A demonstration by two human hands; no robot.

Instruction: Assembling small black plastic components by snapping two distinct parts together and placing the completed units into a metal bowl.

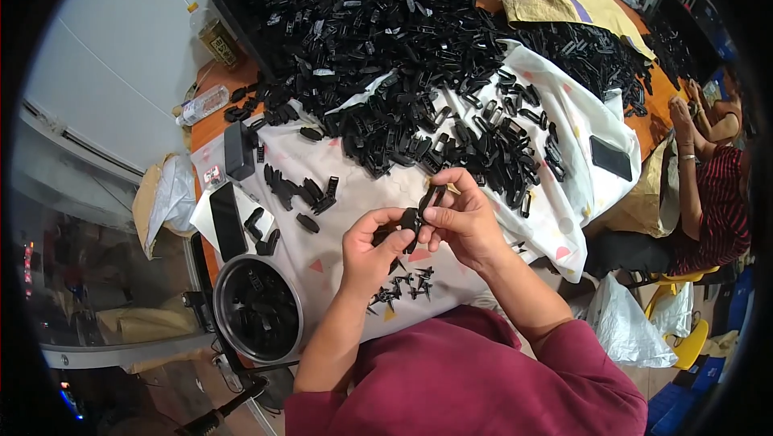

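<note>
My left hand (377,239) is closed on a rounded black plastic piece (411,223), pinched between thumb and fingers. My right hand (467,223) grips a slim black plastic piece (434,196) that rises at a slant from its fingertips. Both hands meet over the white cloth (354,194), and the two pieces touch or nearly touch; fingers hide how they join. Just below the hands lie several small dark pointed parts (412,286). A big pile of black plastic pieces (403,126) spreads out beyond my hands.
A round metal bowl (299,307) with black pieces stands at left, near a phone (228,223) and a black box (238,150). Bottles (203,104) stand or lie farther back. Another phone (610,158) lies at right. A person in a striped top (717,214) sits beyond it.
</note>
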